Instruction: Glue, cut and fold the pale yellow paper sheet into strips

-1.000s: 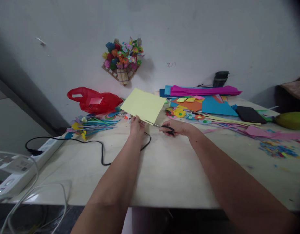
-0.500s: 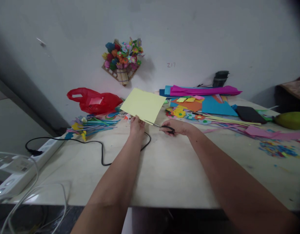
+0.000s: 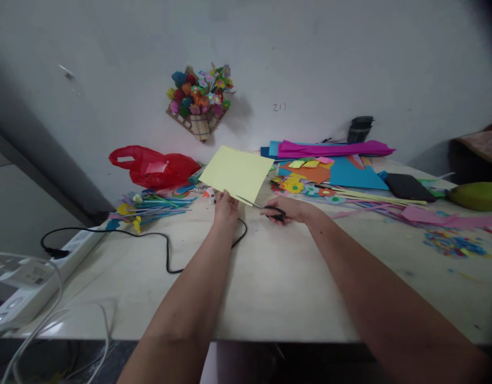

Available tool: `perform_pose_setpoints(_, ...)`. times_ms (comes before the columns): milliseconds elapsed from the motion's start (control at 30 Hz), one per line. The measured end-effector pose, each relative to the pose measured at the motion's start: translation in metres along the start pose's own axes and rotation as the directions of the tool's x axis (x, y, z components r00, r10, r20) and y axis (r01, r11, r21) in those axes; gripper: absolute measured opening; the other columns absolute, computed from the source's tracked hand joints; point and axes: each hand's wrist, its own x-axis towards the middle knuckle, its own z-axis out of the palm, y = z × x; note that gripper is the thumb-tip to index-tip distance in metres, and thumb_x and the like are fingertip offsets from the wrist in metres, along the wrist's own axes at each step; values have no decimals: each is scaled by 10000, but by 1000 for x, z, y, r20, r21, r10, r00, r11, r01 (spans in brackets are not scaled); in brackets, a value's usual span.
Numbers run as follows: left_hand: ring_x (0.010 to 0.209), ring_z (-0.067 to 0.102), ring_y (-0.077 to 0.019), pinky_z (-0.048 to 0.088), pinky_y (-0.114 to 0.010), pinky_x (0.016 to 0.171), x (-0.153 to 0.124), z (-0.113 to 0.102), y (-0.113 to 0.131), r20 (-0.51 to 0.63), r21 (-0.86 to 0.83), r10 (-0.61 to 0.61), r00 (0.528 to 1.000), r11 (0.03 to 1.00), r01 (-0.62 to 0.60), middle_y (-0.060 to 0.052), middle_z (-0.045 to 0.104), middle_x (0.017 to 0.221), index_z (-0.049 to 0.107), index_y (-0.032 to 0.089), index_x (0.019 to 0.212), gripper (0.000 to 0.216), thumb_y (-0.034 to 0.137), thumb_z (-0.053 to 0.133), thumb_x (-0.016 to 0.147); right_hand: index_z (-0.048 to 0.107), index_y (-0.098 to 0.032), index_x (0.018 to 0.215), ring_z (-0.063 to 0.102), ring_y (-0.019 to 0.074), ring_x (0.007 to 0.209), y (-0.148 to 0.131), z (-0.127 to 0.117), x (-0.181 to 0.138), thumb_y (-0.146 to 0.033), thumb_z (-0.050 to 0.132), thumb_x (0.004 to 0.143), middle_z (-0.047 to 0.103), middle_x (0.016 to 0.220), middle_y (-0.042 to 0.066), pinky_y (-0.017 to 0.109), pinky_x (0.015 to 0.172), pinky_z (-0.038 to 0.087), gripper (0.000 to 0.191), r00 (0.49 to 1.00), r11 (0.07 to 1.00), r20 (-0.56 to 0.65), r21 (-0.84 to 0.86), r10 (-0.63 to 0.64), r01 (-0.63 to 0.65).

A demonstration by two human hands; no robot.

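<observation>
A pale yellow sheet of paper (image 3: pixel 238 172) is held up over the table, tilted, by its near edge. My left hand (image 3: pixel 226 207) pinches that edge, fingers closed on it. In my right hand (image 3: pixel 284 209) is a pair of scissors (image 3: pixel 257 206) with black handles, its blades pointing left along the sheet's near edge, close to the left fingertips. Whether the blades are parted cannot be made out.
Left of the sheet lie a red plastic bag (image 3: pixel 153 168) and stemmed paper flowers (image 3: pixel 150 208). Coloured sheets (image 3: pixel 357 173), a phone (image 3: pixel 409 188) and paper scraps (image 3: pixel 453 244) are on the right. A black cable (image 3: pixel 167 250) runs from a power strip (image 3: pixel 41 277).
The sheet has shifted very slightly right and down in the picture. Both hands keep nearly the same place and the same holds.
</observation>
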Motion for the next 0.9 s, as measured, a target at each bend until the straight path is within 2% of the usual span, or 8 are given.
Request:
perform_pose_setpoints(300, 916, 590, -121, 457, -255, 806, -1, 0, -4, 23, 20, 25, 999, 999, -25, -12, 641, 920, 497, 218, 766, 86, 143, 523, 800, 495, -147, 641, 397, 44, 358, 0, 1, 1, -466, 576, 735, 507, 496, -18, 170, 313, 188, 342, 1000, 1000, -7, -16, -9, 9)
perform_pose_setpoints(500, 970, 573, -154, 445, -278, 828, 1, 0, -3, -13, 87, 23, 1000, 996, -21, -31, 651, 920, 493, 215, 747, 97, 138, 509, 805, 494, -153, 649, 372, 45, 359, 0, 0, 1, -464, 577, 723, 492, 475, -28, 174, 333, 199, 331, 1000, 1000, -31, -23, 1, -2)
perform_pose_setpoints(900, 933, 588, -143, 452, -267, 822, 2, -3, -3, 18, 49, 25, 1000, 998, -26, -34, 650, 891, 502, 212, 771, 81, 138, 518, 797, 483, -150, 620, 341, 39, 345, 3, -1, 4, -451, 573, 713, 474, 467, -34, 189, 337, 191, 328, 998, 998, -50, -56, -42, 39)
